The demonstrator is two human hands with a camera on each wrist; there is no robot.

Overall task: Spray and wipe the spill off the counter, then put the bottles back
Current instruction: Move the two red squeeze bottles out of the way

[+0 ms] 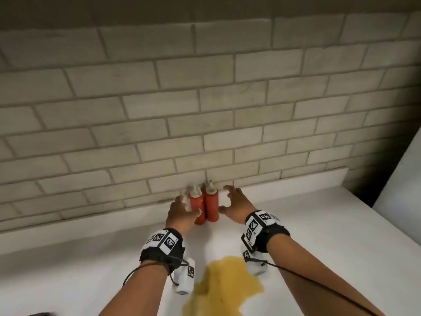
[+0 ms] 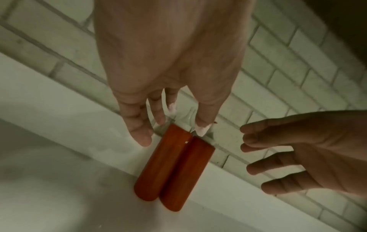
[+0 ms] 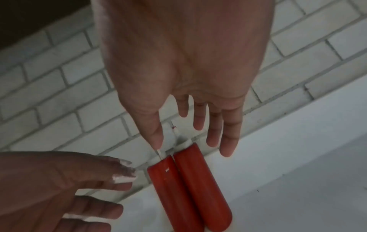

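Two red squeeze bottles with pale nozzle caps stand side by side at the back of the white counter (image 1: 319,247), touching the brick wall: the left bottle (image 1: 197,205) (image 2: 158,164) (image 3: 174,196) and the right bottle (image 1: 212,206) (image 2: 186,172) (image 3: 202,180). My left hand (image 1: 185,205) (image 2: 172,133) hovers at the left bottle, fingers spread, thumb in front of it. On the other side my right hand (image 1: 224,198) (image 3: 192,144) is spread beside the right bottle. Neither hand grips anything. A yellow spill (image 1: 218,286) lies on the counter between my forearms.
The pale brick wall (image 1: 205,110) rises straight behind the bottles, with a low white backsplash ledge (image 1: 319,176) at its foot. A white slab or appliance side (image 1: 398,179) stands beyond the counter's right end.
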